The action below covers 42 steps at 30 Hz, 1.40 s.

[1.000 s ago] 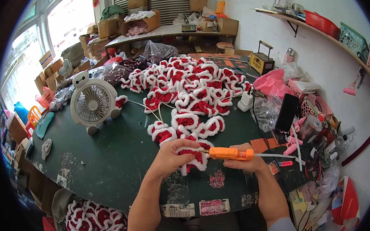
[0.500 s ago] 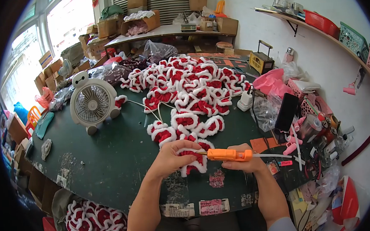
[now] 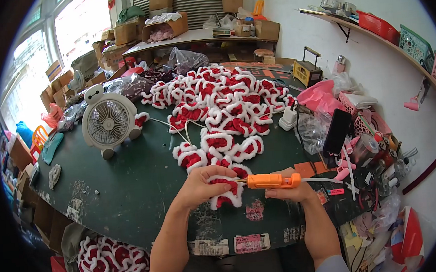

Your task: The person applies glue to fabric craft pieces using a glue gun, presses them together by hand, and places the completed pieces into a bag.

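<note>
While orange glue gun [image 3: 274,181] is gripped in closed right hand [image 3: 292,192], nozzle [image 3: 241,180] is pointed toward left hand [image 3: 204,187], seemingly for close control. Left fingers loosely curled; whether white-trimmed red piece [image 3: 226,200], beside and partly beneath them, is pinched cannot be told. Similar pieces [image 3: 226,101] heaped beyond fingers, presumably for easy reach.

This is a small craft workshop: a broad green worktable [image 3: 142,189], its surface scuffed and patched with old labels, carries a heap of near-identical red fabric pieces [image 3: 229,113] edged in white fluff (more of them lie massed below the table's edge). An orange hot-glue gun [image 3: 274,181] is in hand, and cardboard cartons [image 3: 126,33] crowd the window side.
</note>
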Each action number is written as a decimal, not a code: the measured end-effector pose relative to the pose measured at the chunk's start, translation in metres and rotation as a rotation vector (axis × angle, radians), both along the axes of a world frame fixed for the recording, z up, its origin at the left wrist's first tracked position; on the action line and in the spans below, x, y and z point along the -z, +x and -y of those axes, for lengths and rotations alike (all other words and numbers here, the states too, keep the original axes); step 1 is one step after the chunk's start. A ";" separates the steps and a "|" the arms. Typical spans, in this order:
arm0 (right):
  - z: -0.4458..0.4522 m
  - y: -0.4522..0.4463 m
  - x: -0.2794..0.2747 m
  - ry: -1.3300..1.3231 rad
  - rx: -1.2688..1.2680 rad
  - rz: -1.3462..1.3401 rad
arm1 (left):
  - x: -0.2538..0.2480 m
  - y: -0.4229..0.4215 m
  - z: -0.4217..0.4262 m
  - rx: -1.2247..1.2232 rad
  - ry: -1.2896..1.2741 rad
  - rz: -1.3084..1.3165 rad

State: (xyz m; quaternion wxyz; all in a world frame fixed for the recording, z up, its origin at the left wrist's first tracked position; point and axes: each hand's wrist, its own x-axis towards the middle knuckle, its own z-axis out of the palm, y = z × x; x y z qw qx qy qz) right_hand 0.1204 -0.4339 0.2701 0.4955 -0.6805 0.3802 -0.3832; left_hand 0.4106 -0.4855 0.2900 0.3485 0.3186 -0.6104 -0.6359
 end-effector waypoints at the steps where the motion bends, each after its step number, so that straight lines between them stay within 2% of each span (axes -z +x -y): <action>1: 0.002 0.000 0.003 0.000 -0.001 0.000 | 0.001 0.000 0.000 0.017 -0.015 0.015; 3: 0.004 0.001 0.008 -0.113 -0.035 -0.018 | 0.002 0.000 0.000 0.033 -0.030 0.031; 6: 0.004 0.004 0.007 -0.145 -0.024 -0.051 | 0.003 0.001 0.001 0.045 -0.018 0.026; 13: 0.000 0.009 0.004 0.020 -0.004 0.012 | 0.002 0.001 -0.001 0.050 0.004 -0.007; 19: 0.000 0.009 0.008 -0.023 0.019 0.050 | 0.003 0.001 0.000 0.052 0.018 -0.033; 21: -0.001 0.006 0.000 -0.053 -0.011 -0.033 | 0.003 0.001 0.000 0.053 0.031 -0.050; 30: 0.000 0.010 -0.003 -0.164 -0.014 -0.082 | 0.009 0.000 0.003 0.066 0.001 -0.008; 39: 0.000 0.006 0.002 -0.043 0.037 -0.086 | 0.005 0.000 0.001 0.060 0.010 0.005; 42: -0.003 0.006 -0.002 -0.002 0.025 -0.051 | 0.007 0.002 0.002 0.080 0.064 -0.096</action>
